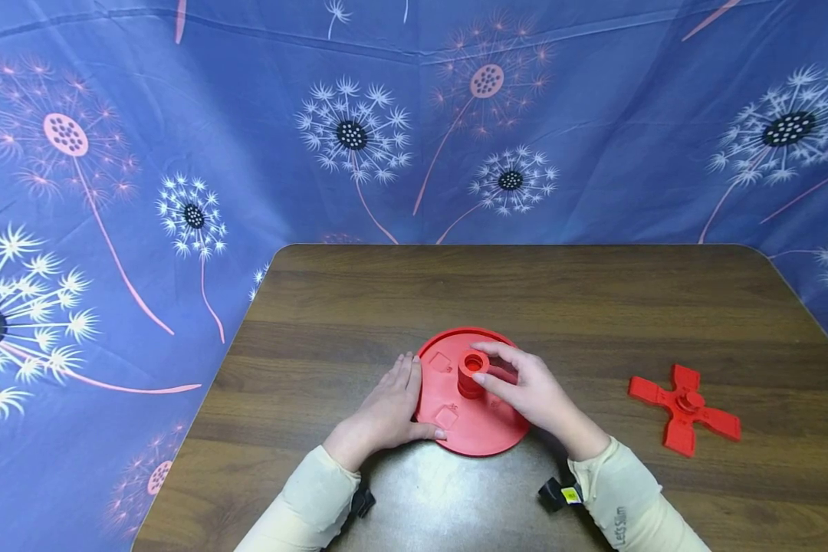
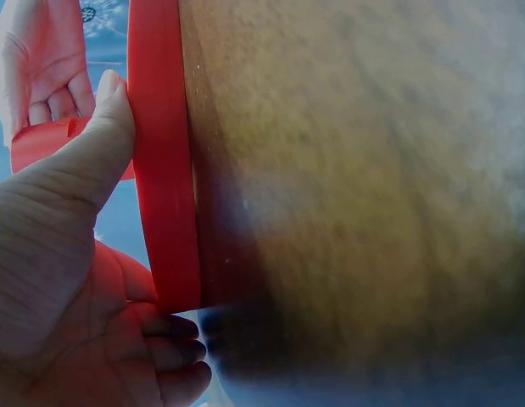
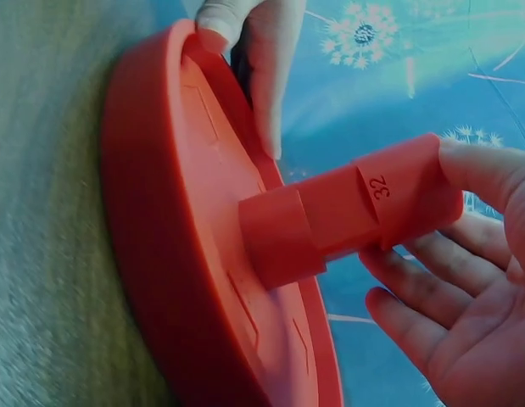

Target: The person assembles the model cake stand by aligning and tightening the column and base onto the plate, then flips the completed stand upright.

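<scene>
A round red plate with a raised rim [image 1: 486, 437] lies on the table. From its middle rises a stepped red hollow post [image 1: 466, 388], its side marked "32" in the right wrist view. My right hand [image 1: 534, 387] holds the post's top [image 3: 410, 186] between thumb and fingers. My left hand [image 1: 389, 402] holds the plate's left side, its thumb [image 2: 114, 119] over the rim and the other fingers along the outside. Square raised outlines with small marks show on the plate's face, partly covered by the post and right hand.
To the right lies a red cross-shaped piece [image 1: 686, 406] with four arms and a round stub at its centre. The brown wooden table [image 1: 359, 284] ends at a blue cloth [image 1: 248, 100] printed with dandelions. Black wrist devices [image 1: 555, 494] sit beneath both sleeves.
</scene>
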A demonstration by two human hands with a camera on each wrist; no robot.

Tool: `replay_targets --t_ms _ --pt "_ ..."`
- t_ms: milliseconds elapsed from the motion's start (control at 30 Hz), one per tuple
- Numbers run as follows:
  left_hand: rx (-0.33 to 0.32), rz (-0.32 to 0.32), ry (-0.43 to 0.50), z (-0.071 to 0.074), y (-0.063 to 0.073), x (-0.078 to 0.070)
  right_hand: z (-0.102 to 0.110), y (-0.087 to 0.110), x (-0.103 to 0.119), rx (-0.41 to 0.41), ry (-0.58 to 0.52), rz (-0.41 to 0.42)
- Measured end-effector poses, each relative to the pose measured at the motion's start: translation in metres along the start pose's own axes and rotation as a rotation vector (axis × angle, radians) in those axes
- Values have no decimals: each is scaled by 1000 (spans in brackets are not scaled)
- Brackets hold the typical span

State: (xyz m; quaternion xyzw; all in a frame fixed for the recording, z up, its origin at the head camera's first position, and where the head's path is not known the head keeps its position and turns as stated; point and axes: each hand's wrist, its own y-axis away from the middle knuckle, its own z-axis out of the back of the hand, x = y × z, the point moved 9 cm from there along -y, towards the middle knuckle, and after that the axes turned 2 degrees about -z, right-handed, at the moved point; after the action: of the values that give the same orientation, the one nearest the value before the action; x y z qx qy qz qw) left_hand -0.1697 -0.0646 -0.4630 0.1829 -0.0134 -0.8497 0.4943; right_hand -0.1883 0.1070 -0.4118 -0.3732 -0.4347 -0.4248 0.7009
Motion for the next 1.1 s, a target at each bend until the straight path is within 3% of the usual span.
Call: replay_targets --t_ms 133,400,600,867,1100 --pt "-7 -4 0 1 0 -1 1 1 0 -55 -8 -6" --pt "-6 -2 5 1 1 0 1 4 5 -183 167 11" --pt "-8 -5 -8 1 0 0 2 5 9 -213 220 28" --pt "-9 -7 -14 0 1 0 3 4 8 -180 251 55" --pt "-13 -8 3 1 1 -1 -6 1 7 5 149 102"
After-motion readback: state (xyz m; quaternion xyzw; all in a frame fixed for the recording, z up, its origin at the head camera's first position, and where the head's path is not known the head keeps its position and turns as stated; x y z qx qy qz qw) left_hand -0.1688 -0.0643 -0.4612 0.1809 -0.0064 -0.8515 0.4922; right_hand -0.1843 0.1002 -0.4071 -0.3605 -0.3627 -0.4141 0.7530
